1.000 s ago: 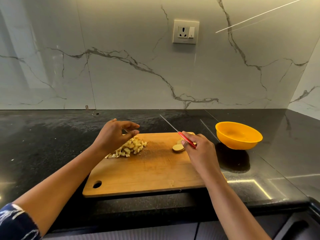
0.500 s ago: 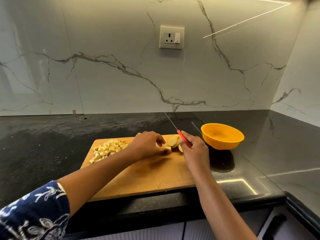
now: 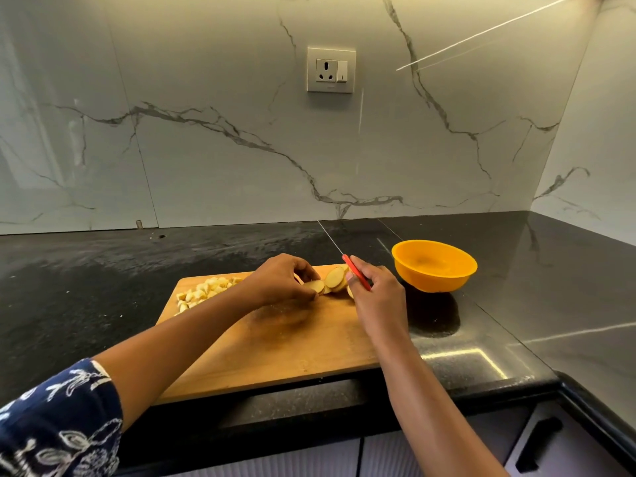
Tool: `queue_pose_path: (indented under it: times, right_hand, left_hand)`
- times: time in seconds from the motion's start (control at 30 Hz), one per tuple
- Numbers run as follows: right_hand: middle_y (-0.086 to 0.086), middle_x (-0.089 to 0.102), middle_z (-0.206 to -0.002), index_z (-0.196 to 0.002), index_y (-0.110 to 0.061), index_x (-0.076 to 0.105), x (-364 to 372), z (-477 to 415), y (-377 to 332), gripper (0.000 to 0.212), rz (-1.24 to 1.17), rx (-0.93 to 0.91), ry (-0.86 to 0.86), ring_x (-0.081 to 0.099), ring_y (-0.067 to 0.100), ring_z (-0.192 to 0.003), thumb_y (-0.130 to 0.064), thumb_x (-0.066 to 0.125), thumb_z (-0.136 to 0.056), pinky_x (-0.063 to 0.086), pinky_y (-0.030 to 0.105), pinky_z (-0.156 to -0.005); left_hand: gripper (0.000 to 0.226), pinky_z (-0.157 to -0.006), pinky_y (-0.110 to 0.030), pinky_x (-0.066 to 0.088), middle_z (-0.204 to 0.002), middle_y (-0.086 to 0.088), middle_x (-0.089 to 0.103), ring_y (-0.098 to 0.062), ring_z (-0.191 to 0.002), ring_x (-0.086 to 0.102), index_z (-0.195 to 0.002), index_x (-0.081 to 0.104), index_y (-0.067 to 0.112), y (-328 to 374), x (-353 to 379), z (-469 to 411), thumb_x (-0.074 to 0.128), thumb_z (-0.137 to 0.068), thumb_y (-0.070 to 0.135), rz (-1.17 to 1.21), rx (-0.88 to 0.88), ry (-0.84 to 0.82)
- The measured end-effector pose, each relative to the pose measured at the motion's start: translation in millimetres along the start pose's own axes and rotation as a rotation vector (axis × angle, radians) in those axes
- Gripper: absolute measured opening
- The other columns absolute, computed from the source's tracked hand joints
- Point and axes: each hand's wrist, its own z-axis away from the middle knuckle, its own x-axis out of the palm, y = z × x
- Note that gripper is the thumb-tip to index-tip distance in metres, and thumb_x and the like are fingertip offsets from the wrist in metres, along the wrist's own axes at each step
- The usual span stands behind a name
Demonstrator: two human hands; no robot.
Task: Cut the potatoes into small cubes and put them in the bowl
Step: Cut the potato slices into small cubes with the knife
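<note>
One wooden cutting board (image 3: 275, 352) lies on the one black desk (image 3: 103, 287). One orange bowl (image 3: 433, 284) stands there, and there is one knife (image 3: 358, 277) with a red handle. There are two grips, the left grip (image 3: 280, 280) and the right grip (image 3: 378, 297). Between them at least three potato slices (image 3: 334, 277) can be made out; fingers cover part of the group, so the exact number is unclear. One pile of potato cubes (image 3: 203, 290) holds too many pieces to count. The wall carries one socket (image 3: 331, 69).
</note>
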Motion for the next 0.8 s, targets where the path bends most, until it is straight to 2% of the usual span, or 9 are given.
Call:
queue_pose_path:
  times: [0.17, 0.33, 0.53, 0.67, 0.8]
  right_hand:
    - [0.000, 0.060, -0.114, -0.133, -0.020, 0.054, 0, 0, -1, 0.041, -0.003, 0.006, -0.003, 0.055, 0.011, -0.106, -0.026, 0.058, -0.093, 0.048, 0.023, -0.084]
    - [0.000, 0.060, -0.115, -0.133, -0.020, 0.054, 0, 0, 0, 0.041, -0.004, 0.011, -0.003, 0.055, 0.012, -0.107, -0.026, 0.059, -0.093, 0.050, 0.027, -0.088]
    - [0.000, 0.061, -0.114, -0.133, -0.019, 0.054, 0, 1, 0, 0.041, -0.017, 0.012, 0.004, 0.055, 0.012, -0.107, -0.026, 0.059, -0.093, 0.050, 0.026, -0.087]
    - [0.001, 0.061, -0.114, -0.133, -0.020, 0.054, 0, 1, -2, 0.041, -0.005, 0.012, 0.004, 0.055, 0.011, -0.107, -0.026, 0.059, -0.093, 0.049, 0.024, -0.086]
    - [0.002, 0.061, -0.121, -0.133, -0.019, 0.053, 1, 1, -2, 0.041, 0.029, 0.004, -0.036, 0.054, 0.014, -0.114, -0.027, 0.057, -0.094, 0.046, 0.026, -0.092]
  left_hand:
    - [0.030, -0.088, -0.025, 0.051, -0.108, -0.001, 0.063, -0.014, -0.098, 0.059, -0.109, 0.064, 0.017, -1, -3, 0, 0.073, -0.080, 0.018, 0.045, -0.016, -0.030]
    - [0.031, -0.084, -0.023, 0.051, -0.102, 0.003, 0.059, -0.012, -0.096, 0.058, -0.109, 0.062, 0.018, 0, 1, -2, 0.073, -0.080, 0.016, 0.073, -0.018, -0.026]
    - [0.029, -0.084, -0.022, 0.051, -0.109, 0.000, 0.063, -0.012, -0.096, 0.059, -0.107, 0.063, 0.021, -2, -3, -2, 0.073, -0.081, 0.017, 0.098, 0.016, -0.006]
    - [0.032, -0.084, -0.021, 0.052, -0.108, 0.004, 0.062, -0.008, -0.094, 0.059, -0.109, 0.062, 0.027, -3, -19, 14, 0.072, -0.081, 0.015, 0.117, 0.092, 0.032]
    - [0.038, -0.089, -0.019, 0.050, -0.111, 0.015, 0.061, 0.000, -0.100, 0.058, -0.108, 0.060, 0.036, -20, -39, 46, 0.070, -0.082, 0.010, 0.016, 0.234, -0.140]
